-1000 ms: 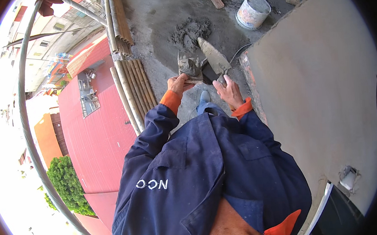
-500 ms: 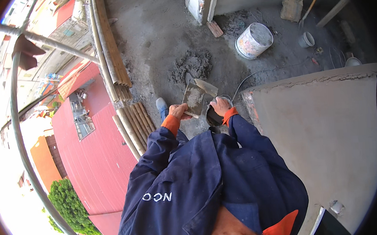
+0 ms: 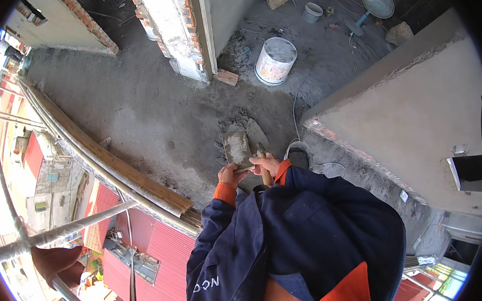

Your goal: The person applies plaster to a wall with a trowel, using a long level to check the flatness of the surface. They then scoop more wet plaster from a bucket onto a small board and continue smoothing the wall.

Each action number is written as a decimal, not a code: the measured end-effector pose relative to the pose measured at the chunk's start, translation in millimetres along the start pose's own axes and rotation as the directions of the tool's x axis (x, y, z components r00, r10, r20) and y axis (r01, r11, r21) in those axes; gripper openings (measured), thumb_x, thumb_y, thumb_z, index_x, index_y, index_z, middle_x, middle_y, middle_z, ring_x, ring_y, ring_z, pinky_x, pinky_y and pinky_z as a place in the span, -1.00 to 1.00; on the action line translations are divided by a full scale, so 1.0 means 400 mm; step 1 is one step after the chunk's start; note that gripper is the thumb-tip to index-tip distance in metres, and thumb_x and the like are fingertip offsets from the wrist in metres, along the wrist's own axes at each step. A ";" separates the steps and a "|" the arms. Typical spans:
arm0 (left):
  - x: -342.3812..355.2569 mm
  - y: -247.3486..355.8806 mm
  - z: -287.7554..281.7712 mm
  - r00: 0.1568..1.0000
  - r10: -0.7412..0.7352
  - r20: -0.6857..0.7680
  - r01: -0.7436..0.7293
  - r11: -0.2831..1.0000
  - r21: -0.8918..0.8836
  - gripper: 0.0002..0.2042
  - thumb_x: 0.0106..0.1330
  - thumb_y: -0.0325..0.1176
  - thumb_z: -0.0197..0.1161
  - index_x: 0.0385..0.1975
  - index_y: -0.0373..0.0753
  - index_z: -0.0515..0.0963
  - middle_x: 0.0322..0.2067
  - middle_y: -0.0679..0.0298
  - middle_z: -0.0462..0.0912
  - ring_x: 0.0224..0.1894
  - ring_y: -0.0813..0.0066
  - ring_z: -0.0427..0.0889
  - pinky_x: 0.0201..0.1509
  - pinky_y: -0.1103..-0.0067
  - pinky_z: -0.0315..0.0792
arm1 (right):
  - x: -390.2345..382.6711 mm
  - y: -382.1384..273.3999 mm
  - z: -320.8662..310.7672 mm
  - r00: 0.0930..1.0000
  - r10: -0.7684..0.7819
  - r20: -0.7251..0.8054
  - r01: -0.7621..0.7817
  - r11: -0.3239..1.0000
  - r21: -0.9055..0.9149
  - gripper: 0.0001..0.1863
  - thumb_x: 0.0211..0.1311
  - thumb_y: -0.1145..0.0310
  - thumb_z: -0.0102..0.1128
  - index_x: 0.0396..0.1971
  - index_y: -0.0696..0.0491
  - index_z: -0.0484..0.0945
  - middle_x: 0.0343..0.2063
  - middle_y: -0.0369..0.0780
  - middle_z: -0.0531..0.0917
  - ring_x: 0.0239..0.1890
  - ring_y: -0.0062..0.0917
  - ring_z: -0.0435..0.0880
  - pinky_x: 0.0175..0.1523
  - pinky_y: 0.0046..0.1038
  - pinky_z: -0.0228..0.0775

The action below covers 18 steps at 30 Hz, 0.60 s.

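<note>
right hand [image 3: 267, 163] grips trowel [image 3: 258, 136] (tan-handled)

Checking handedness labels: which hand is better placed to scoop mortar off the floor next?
Probably the right hand: it grips the trowel, whose blade points toward the mortar heap. The left hand looks worse placed, being occupied with the flat board.

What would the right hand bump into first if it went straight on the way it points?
The right hand, on a wooden handle, points leftward, so probably the flat board held by the left hand; the depth between them is hard to judge here.
</note>
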State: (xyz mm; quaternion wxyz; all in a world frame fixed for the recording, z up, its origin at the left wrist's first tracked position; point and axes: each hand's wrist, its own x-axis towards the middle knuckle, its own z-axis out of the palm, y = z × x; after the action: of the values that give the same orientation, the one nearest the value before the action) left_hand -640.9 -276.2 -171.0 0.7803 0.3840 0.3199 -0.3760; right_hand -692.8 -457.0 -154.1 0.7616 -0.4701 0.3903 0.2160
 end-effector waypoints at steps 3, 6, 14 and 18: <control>0.025 0.092 -0.003 0.999 -0.019 0.038 0.013 0.986 0.168 -0.62 0.24 -0.42 0.12 0.02 -0.44 0.28 -0.22 -0.09 0.54 -0.24 -0.02 0.64 -0.24 0.21 0.62 | 0.056 -0.043 0.047 0.999 -0.046 -0.029 0.048 0.996 0.081 -0.71 0.04 0.27 0.41 -0.42 0.15 0.51 -0.39 -0.20 0.54 -0.37 -0.48 0.61 -0.34 -0.51 0.58; 0.030 0.219 -0.014 1.000 -0.015 -0.009 0.017 0.899 0.437 -0.27 0.23 -0.21 0.30 0.26 -0.34 0.01 -0.18 -0.10 0.54 -0.25 0.01 0.66 -0.31 0.27 0.60 | 0.122 -0.116 0.099 0.992 -0.030 -0.124 0.039 0.997 0.067 -0.70 0.03 0.31 0.41 -0.42 0.18 0.50 -0.39 -0.21 0.52 -0.39 -0.46 0.58 -0.34 -0.51 0.58; 0.117 0.607 -0.259 0.985 0.145 -0.095 -0.106 0.938 0.330 -0.62 0.25 -0.11 0.27 -0.25 -0.36 0.43 -0.49 0.07 0.66 -0.48 0.23 0.70 -0.45 0.42 0.61 | 0.476 -0.191 0.060 0.957 -0.106 -0.269 0.130 0.989 0.073 -0.63 0.09 0.27 0.32 -0.31 0.28 0.46 -0.19 -0.09 0.50 -0.27 -0.31 0.65 -0.06 -0.40 0.59; 0.149 0.814 -0.488 0.976 0.159 -0.149 -0.112 0.954 0.279 -0.68 0.27 -0.16 0.25 -0.34 -0.36 0.46 -0.54 0.11 0.66 -0.51 0.24 0.70 -0.48 0.43 0.61 | 0.719 -0.216 -0.041 0.914 -0.143 -0.381 0.226 0.956 0.185 -0.61 0.08 0.23 0.34 -0.29 0.23 0.44 -0.31 -0.12 0.52 -0.36 -0.33 0.62 -0.21 -0.35 0.59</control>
State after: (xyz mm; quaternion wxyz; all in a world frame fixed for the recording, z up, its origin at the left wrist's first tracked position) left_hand -380.3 5.0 -198.7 0.7147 0.5382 0.3039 -0.3274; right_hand -466.0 -522.6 -340.2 0.7415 -0.4475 0.4998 0.0064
